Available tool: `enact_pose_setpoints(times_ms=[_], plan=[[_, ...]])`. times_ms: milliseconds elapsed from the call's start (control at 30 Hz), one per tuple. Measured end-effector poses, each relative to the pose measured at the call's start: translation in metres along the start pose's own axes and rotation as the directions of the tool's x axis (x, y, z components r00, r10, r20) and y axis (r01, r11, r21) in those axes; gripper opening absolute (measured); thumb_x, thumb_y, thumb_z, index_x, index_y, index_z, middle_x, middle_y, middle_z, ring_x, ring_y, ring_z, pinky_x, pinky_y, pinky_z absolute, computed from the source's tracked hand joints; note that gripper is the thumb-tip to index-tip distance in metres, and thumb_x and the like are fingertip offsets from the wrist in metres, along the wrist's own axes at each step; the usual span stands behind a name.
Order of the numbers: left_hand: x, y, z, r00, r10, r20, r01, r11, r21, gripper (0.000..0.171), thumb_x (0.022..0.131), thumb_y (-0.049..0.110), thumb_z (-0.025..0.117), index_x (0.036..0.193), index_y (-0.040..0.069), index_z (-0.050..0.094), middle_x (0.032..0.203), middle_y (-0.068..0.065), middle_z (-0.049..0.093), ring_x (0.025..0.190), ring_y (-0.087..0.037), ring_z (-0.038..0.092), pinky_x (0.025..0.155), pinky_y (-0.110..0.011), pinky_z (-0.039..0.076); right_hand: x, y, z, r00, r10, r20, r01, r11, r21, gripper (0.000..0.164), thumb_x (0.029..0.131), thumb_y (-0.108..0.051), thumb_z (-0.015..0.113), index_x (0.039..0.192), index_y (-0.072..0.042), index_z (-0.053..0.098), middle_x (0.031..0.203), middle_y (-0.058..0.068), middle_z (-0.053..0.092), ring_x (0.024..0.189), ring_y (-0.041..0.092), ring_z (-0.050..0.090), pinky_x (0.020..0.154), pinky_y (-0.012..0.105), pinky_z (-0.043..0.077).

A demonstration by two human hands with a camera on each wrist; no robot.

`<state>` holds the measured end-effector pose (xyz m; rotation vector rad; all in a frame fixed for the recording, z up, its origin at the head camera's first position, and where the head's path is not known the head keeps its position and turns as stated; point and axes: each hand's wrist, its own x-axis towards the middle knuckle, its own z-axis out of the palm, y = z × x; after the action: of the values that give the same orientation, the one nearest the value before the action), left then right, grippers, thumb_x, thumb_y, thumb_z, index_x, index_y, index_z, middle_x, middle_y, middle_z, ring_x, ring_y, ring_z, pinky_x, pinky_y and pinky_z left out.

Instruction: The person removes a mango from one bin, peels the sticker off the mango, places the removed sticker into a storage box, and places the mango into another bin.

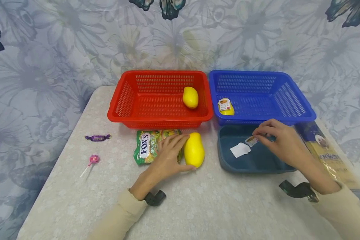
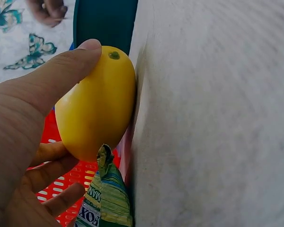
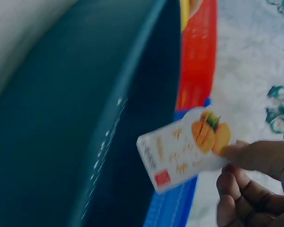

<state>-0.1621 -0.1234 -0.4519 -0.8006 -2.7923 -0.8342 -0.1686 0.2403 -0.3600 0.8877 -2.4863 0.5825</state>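
My left hand (image 1: 169, 151) holds a yellow mango (image 1: 194, 150) on the table, its thumb near the stem end and fingers at the other end. The mango's stem spot faces up in the left wrist view. Between thumb and fingers, my right hand (image 1: 277, 138) pinches a small white card (image 3: 184, 149) printed with cut mangoes and a red square. That card is over a dark teal tub (image 1: 258, 166), where another white card (image 1: 240, 150) lies blank side up. A green Fox's candy bag (image 1: 147, 146) lies beside the left hand, partly covered by it.
Behind stand a red basket (image 1: 159, 119) with a mango (image 1: 190, 97) and a blue basket (image 1: 267, 118) with a card-topped mango (image 1: 227, 111). A purple wrapped candy (image 1: 98, 137) and a pink lollipop (image 1: 94, 159) lie left. A gold packet (image 1: 333, 156) is at right.
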Motion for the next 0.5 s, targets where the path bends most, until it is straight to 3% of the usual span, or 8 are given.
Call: enact_pose_setpoints(times_ms=[200,500], plan=[[0.000,-0.001,-0.001,1.000,-0.001,-0.005,0.001,1.000,0.002,0.104,0.069,0.059,0.086,0.152,0.013,0.042,0.152,-0.003,0.043,0.137,-0.033,0.031,0.105,-0.057,0.022,-0.020,0.018,-0.002,0.998,-0.055,-0.002,0.054,0.987,-0.150,0.028,0.067,0.011,0.083,0.090,-0.002,0.076,0.082,0.007,0.070,0.070,0.023,0.064,0.059,0.039,0.050],[0.001,0.001,0.001,1.000,0.003,-0.007,-0.003,1.000,-0.010,0.104,0.069,0.059,0.086,0.152,0.013,0.043,0.152,-0.005,0.044,0.137,-0.034,0.032,0.104,-0.057,0.022,-0.032,0.029,-0.007,0.995,-0.093,0.038,0.098,0.983,-0.156,0.032,0.059,0.010,0.087,0.082,-0.007,0.073,0.089,0.010,0.061,0.077,0.027,0.058,0.061,0.044,0.048]])
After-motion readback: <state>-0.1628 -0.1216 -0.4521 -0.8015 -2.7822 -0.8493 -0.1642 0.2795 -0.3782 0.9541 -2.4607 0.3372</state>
